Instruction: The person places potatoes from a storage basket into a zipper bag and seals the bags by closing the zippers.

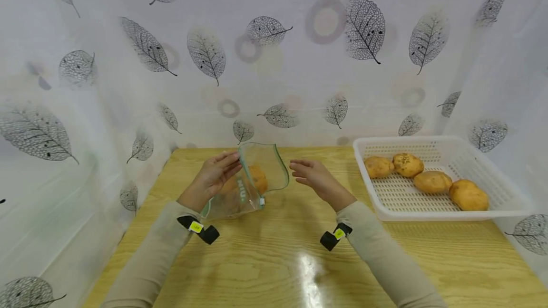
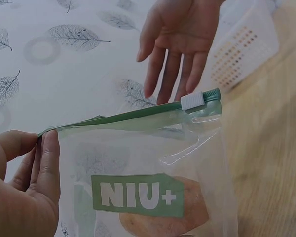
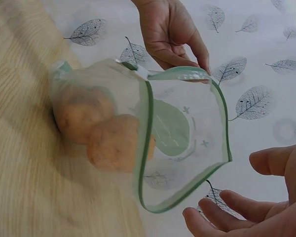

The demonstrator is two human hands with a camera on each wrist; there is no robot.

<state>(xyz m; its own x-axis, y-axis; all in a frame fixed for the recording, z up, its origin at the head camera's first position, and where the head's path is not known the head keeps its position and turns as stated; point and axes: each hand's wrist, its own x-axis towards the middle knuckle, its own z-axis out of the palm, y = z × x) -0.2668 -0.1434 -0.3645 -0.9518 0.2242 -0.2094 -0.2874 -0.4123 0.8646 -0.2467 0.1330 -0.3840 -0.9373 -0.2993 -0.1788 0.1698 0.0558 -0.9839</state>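
Right wrist view: I dimly make out two potatoes (image 3: 118, 143) through the cloudy bag (image 3: 170, 131), gaping on the counter (image 3: 29, 148). The left hand (image 3: 170, 32) pinches its rim (image 3: 148, 113), grip half hidden; the right hand (image 3: 281, 212), cut off, hovers relaxed nearby.

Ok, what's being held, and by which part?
The left hand pinches the clear zip bag by its green rim, away from the slider; the right hand holds nothing.
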